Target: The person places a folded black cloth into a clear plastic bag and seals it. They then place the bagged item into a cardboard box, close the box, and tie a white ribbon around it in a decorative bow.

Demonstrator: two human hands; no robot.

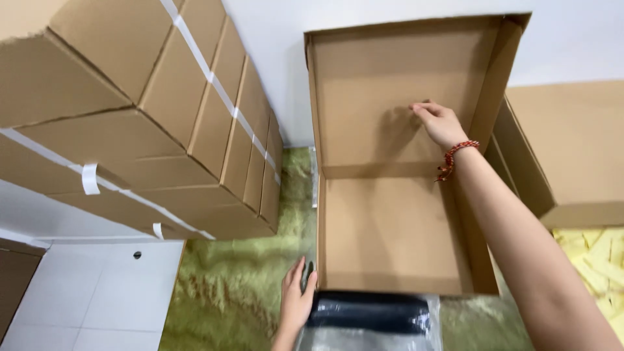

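Observation:
An open, empty flat cardboard box (pixel 390 240) lies on a green marbled counter (pixel 227 292), its lid (pixel 390 97) standing up at the back. My right hand (pixel 439 123), with a red bead bracelet at the wrist, presses its fingers against the inside of the raised lid. My left hand (pixel 296 302) rests at the box's near left corner, fingers on the end of a black item wrapped in clear plastic (pixel 370 315) that lies just in front of the box.
A stack of sealed cardboard cartons (pixel 149 110) strapped with white bands stands at the left. Another open carton (pixel 565 156) sits at the right, with yellow paper filling (pixel 595 260) below it. White floor tiles (pixel 97 292) show at lower left.

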